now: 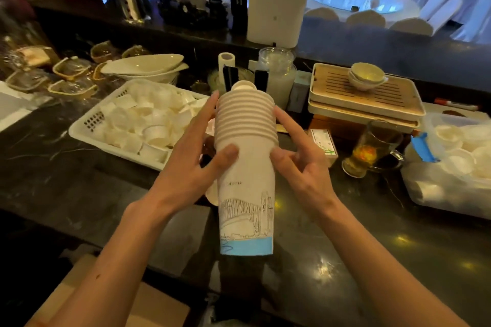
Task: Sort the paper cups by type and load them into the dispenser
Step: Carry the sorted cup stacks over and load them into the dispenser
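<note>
I hold a nested stack of paper cups (245, 172) upright over the dark counter, between both hands. The outer cup is white with a line drawing of a bridge and a blue band at its base; several rims show at the top. My left hand (196, 156) grips the stack's left side, thumb across the front. My right hand (297, 156) presses its right side, index finger along the rims. A white perforated basket (87, 127) on the left holds several loose small white cups. A tall white cylinder (279, 0) stands at the back; I cannot tell whether it is the dispenser.
A clear bin (430, 194) of white cups sits at the right with a blue clip. A glass mug of tea (372, 148) stands near my right hand. Stacked wooden tea trays (366, 103) with small bowls, a glass jar (279, 74), white dishes and glass containers line the back.
</note>
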### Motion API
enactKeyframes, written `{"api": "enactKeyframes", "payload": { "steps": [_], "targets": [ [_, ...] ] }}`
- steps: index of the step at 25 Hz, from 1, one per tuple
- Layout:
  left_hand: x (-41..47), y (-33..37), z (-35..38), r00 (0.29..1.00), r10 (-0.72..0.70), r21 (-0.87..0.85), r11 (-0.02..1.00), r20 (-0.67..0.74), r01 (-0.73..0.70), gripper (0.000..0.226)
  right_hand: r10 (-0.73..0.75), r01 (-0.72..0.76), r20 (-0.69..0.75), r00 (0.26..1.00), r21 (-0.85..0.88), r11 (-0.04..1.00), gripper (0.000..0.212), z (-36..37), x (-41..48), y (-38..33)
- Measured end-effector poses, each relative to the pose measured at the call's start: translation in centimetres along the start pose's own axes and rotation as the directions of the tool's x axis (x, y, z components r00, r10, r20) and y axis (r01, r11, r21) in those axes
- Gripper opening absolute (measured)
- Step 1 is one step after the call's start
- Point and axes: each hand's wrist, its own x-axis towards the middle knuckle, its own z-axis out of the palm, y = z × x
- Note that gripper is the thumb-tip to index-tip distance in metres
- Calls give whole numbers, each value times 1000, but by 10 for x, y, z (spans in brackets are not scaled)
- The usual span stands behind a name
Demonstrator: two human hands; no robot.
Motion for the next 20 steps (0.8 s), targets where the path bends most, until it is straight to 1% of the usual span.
{"api": "enactKeyframes", "payload": {
  "steps": [2,4,7,8,10,12,14,15,17,18,20],
  "targets": [
    [12,-6,-11,999,-22,-2,1000,-46,22,83,32,-34,-32,999,-50,998,57,14,15,2],
    [23,-13,-16,995,-52,30,998,-81,55,68,76,-86,-83,994,-126,988,51,25,30,1],
    [41,-21,-23,988,-124,93,987,-91,132,44,188,-211,-150,971,-159,964,39,35,48,1],
    [48,-25,-26,982,-170,126,976,-80,179,42,232,-261,-176,957,-161,952,36,38,52,1],
    [59,-31,-31,964,-265,202,943,-32,266,48,300,-341,-232,925,-161,926,33,43,60,1],
    [68,-36,-34,953,-302,284,916,19,285,47,356,-404,-285,890,-134,905,35,44,66,1],
    [75,-39,-35,949,-310,377,887,60,266,38,399,-451,-306,865,-124,884,30,41,72,-1],
    [78,-42,-37,941,-332,383,880,70,282,35,424,-473,-303,853,-110,874,28,40,74,-2],
    [83,-46,-39,919,-383,305,890,90,340,32,480,-509,-274,833,-43,860,29,36,80,-3],
    [85,-49,-39,918,-384,261,901,101,348,32,497,-519,-261,827,-16,855,34,34,83,-2],
    [91,-53,-38,915,-391,260,898,102,355,39,513,-532,-253,820,-9,847,48,31,88,-1]
  ]
}}
